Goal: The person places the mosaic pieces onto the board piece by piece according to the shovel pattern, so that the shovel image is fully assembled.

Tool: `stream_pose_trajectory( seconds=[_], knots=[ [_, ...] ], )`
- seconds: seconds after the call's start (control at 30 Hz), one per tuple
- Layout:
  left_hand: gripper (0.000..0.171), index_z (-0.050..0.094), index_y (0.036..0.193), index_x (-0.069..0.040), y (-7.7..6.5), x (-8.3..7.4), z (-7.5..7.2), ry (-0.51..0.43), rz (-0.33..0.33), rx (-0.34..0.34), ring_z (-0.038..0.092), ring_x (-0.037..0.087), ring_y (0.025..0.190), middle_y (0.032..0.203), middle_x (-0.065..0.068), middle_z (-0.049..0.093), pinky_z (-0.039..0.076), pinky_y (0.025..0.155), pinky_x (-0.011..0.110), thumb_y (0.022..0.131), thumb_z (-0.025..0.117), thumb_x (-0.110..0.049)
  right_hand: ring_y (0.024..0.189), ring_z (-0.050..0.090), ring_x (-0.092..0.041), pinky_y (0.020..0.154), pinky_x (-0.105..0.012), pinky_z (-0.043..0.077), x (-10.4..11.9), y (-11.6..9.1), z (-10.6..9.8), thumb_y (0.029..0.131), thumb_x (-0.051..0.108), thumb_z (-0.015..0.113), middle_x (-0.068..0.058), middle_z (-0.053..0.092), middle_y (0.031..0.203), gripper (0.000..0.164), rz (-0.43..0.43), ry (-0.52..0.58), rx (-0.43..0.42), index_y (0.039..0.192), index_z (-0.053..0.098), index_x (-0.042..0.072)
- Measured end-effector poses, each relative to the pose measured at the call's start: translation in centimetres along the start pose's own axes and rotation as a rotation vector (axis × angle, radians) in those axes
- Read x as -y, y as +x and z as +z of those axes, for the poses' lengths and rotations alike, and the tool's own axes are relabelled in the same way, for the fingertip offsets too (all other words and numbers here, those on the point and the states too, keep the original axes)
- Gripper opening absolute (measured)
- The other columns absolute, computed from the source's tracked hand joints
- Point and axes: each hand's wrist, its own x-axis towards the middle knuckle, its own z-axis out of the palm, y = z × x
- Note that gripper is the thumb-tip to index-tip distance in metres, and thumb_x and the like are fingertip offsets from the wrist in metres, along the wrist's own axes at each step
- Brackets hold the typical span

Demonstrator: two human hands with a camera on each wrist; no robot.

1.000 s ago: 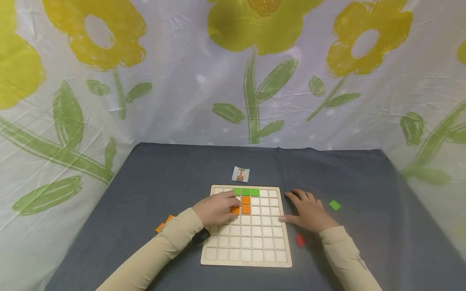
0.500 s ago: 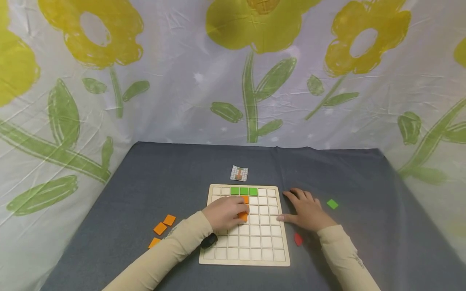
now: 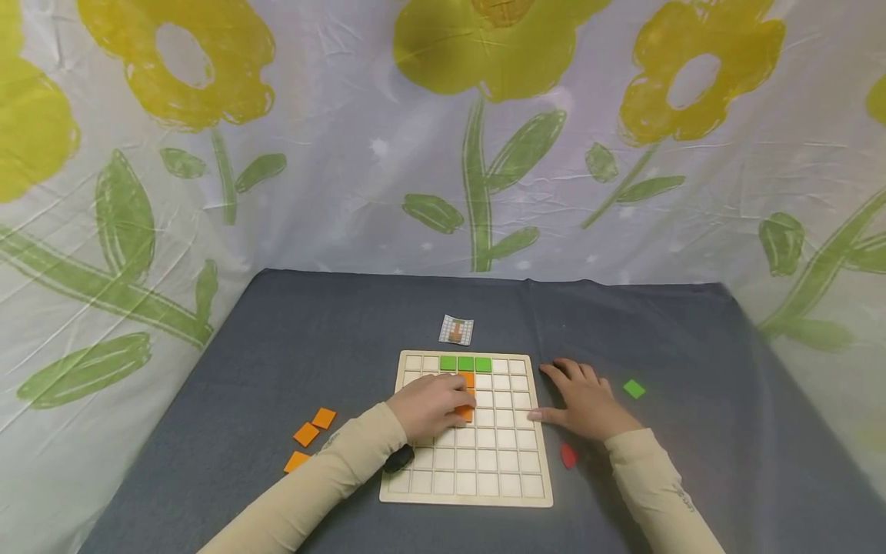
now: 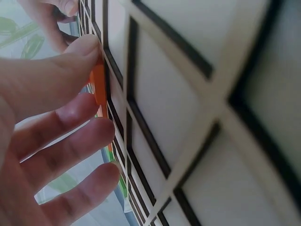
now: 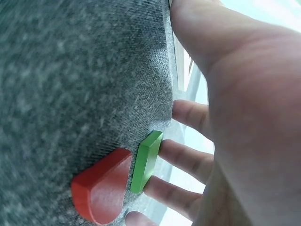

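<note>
1. Flower-printed fabric hangs behind and to both sides of a table under dark cloth.
2. Lying flat near the table's middle is a pale gridded board, with three green tiles side by side in its far row.
3. At the board's right edge, the right hand keeps the pose of a second ago, fingers spread over the cloth, thumb at the rim.
4. The left hand has shifted right and slightly nearer; its thumb and a finger pinch an orange tile, the other fingers apart.
5. Just beyond the board's far edge lies a small grid card.
6. That pinched tile is now at the near end of the orange column, no longer left of it, so the column reads three cells long; whether it is fully seated I cannot tell.
7. Still off the grid: three loose orange tiles at left, a green tile at right, and a red piece nearer, just beside the board.
</note>
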Motion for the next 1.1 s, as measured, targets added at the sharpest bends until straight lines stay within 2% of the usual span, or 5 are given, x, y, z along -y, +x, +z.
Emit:
stream_pose_trajectory(
  seconds=[0.2,0.67,0.83,0.97,1.1],
  knots=[
    [0.022,0.072,0.103,-0.017,0.2,0.1,0.4,-0.002,0.023,-0.009,0.052,0.010,0.078,0.093,-0.003,0.058,0.045,0.071,0.023,0.085,0.073,-0.030,0.129,0.036,-0.046,0.091,-0.067,0.034,0.0,0.0,0.0,0.078,0.066,0.064,-0.019,0.039,0.144,0.088,0.005,-0.003,-0.008,0.143,0.044,0.011],
    [0.026,0.071,0.106,-0.016,-0.2,0.1,0.4,-0.060,0.008,-0.006,0.052,0.009,0.078,0.095,-0.003,0.058,0.045,0.070,0.022,0.084,0.073,-0.030,0.128,0.036,-0.046,0.091,-0.067,0.034,0.0,0.0,0.0,0.078,0.067,0.063,-0.019,0.039,0.144,0.088,0.000,-0.014,-0.011,0.143,0.044,0.011],
    [0.025,0.070,0.107,-0.018,-0.3,0.3,0.4,-0.053,0.003,-0.021,0.054,0.010,0.085,0.100,-0.003,0.058,0.047,0.074,0.024,0.085,0.072,-0.030,0.129,0.036,-0.045,0.092,-0.067,0.034,-0.3,0.0,0.3,0.078,0.066,0.064,-0.019,0.039,0.144,0.087,-0.006,-0.010,-0.018,0.143,0.044,0.012],
    [0.021,0.070,0.106,-0.018,-0.9,0.7,0.0,-0.054,-0.001,-0.041,0.056,0.011,0.088,0.101,-0.003,0.059,0.048,0.078,0.026,0.087,0.071,-0.027,0.128,0.037,-0.046,0.091,-0.067,0.034,-0.4,-0.1,0.3,0.077,0.066,0.065,-0.019,0.040,0.143,0.087,-0.010,-0.010,-0.024,0.143,0.044,0.012],
    [0.019,0.070,0.106,-0.017,-1.9,1.3,-0.7,-0.060,-0.019,-0.051,0.055,0.010,0.082,0.097,-0.002,0.060,0.048,0.074,0.026,0.089,0.070,-0.026,0.128,0.037,-0.045,0.091,-0.067,0.034,-0.3,0.0,0.3,0.078,0.066,0.065,-0.019,0.040,0.143,0.087,-0.009,-0.010,-0.024,0.143,0.044,0.012]
  ],
)
